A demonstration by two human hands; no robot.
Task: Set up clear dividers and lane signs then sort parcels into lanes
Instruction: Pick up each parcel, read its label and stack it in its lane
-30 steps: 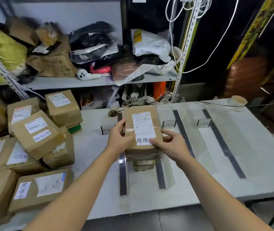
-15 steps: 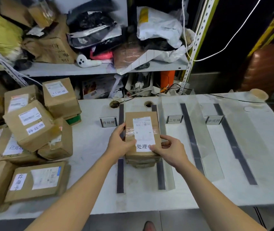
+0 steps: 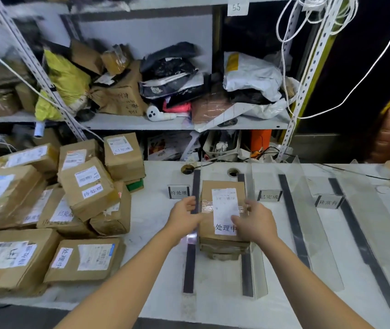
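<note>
A metal shelving rack crammed with bags and cartons fills the wall behind, and in front of it runs the white table. The table's left end is heaped with brown parcels, each with a white label. To the right, four clear dividers on dark base strips run front to back across the tabletop and mark off lanes. In the lane between the first two dividers sits a short stack of boxes, and the top parcel lies flat and label up on the ones beneath. The left hand hovers just beside its left edge and the right hand over its right front corner, both with fingers loose and spread, gripping nothing; I can't tell whether either touches the cardboard. Small lane signs stand at the far end: one left of the stack, two more in the lanes to the right.
</note>
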